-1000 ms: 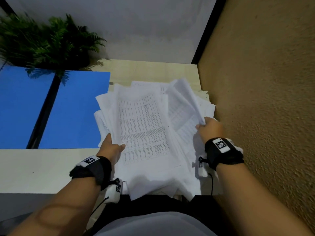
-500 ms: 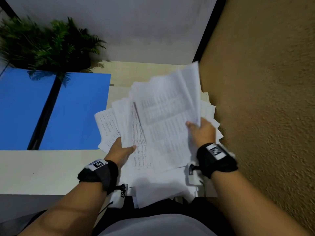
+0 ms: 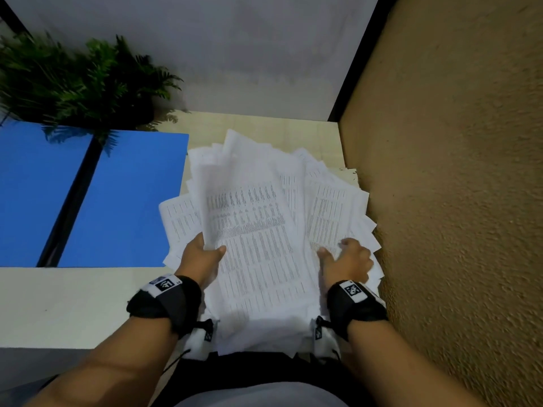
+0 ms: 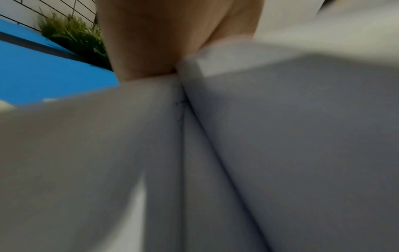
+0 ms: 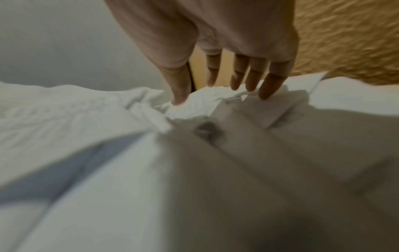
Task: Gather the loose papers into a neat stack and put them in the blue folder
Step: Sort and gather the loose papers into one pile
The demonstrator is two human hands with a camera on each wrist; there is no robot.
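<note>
A messy pile of white printed papers (image 3: 258, 230) lies on the pale table, fanned out toward the right wall. My left hand (image 3: 202, 254) grips a bundle of sheets at its left edge, thumb on top; in the left wrist view the hand (image 4: 151, 42) meets blurred paper (image 4: 259, 136). My right hand (image 3: 345, 258) rests on the loose sheets at the right, fingers spread and straight; in the right wrist view its fingertips (image 5: 267, 92) touch crumpled paper edges (image 5: 205, 102). The blue folder (image 3: 123, 198) lies open on the table left of the pile.
A green fern-like plant (image 3: 79, 80) stands behind the folder at the back left. A rough tan wall (image 3: 455, 201) runs close along the right side of the papers. Bare table (image 3: 73, 304) shows in front of the folder.
The right hand has let go of the lifted sheets, which now lie on the left hand's bundle. It has moved down to the loose papers at the right, fingers spread.
</note>
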